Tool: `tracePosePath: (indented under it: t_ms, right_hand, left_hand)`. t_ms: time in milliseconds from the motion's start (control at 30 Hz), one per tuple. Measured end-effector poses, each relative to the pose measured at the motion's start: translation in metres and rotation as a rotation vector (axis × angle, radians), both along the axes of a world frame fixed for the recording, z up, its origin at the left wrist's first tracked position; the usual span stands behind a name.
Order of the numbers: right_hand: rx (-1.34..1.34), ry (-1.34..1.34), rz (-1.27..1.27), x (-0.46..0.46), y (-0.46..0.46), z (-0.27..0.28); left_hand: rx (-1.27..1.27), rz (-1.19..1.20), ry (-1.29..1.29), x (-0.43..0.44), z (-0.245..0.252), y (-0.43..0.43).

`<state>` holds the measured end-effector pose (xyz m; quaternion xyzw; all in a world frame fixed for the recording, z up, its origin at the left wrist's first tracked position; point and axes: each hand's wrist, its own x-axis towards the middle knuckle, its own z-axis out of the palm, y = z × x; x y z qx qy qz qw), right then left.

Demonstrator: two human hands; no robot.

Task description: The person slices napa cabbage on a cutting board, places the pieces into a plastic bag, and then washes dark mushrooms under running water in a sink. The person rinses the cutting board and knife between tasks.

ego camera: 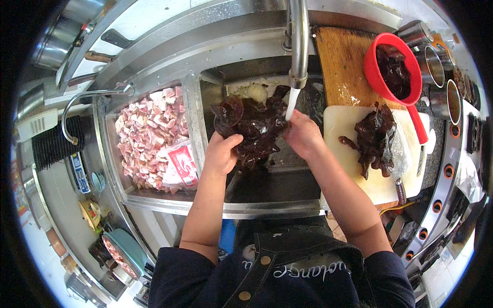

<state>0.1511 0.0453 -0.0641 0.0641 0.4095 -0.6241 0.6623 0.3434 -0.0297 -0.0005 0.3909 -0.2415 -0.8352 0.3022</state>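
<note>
A clump of dark wood ear fungus point(256, 125) is held over the right-hand sink basin point(273, 190). My left hand point(225, 151) grips its left side, thumb on top. At its right edge, beside the water stream, is my right hand point(302, 133), its fingers partly hidden and wet. Water runs from the steel faucet point(298, 73) just above that hand. A pale, onion-like piece point(257, 92) lies in the basin behind the clump. More dark fungus point(375, 138) is heaped on the white cutting board point(341, 165), with a cleaver point(400, 154) beside it.
Chopped raw meat point(150, 131) and a red-printed plastic bag point(182, 165) fill the left basin. A red long-handled strainer or scoop point(371, 77) holds dark pieces on the wooden board point(339, 57). Metal containers point(431, 65) stand at the far right. A second faucet point(69, 111) arches at the left.
</note>
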Motion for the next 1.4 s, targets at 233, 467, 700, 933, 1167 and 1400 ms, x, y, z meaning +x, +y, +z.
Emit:
tracePosePath:
  t_ms: [233,467,700,933,1167,1400]
  right_hand:
    - [0.079,0.12,-0.002,0.016,-0.012,0.029]
    - [0.349,0.602,-0.1,-0.003,-0.029,-0.007]
    - [-0.155,0.945,0.311,-0.016,-0.006,0.04]
    - [-0.091,0.103,-0.006,-0.013,0.011,0.05]
    - [0.056,0.076,-0.214,-0.004,0.001,0.038]
    - [-0.079,0.115,-0.36,-0.036,-0.009,0.068]
  left_hand:
    - [-0.046,-0.033,-0.06,-0.014,-0.012,0.007]
    - [-0.094,0.022,-0.353,-0.047,-0.014,0.004]
    - [0.125,-0.153,0.231,-0.063,-0.031,-0.011]
    - [-0.407,-0.159,-0.434,-0.084,-0.011,0.007]
    - [-0.842,-0.252,-0.694,-0.098,-0.003,0.012]
    - [-1.106,-0.174,-0.574,-0.112,-0.028,0.028]
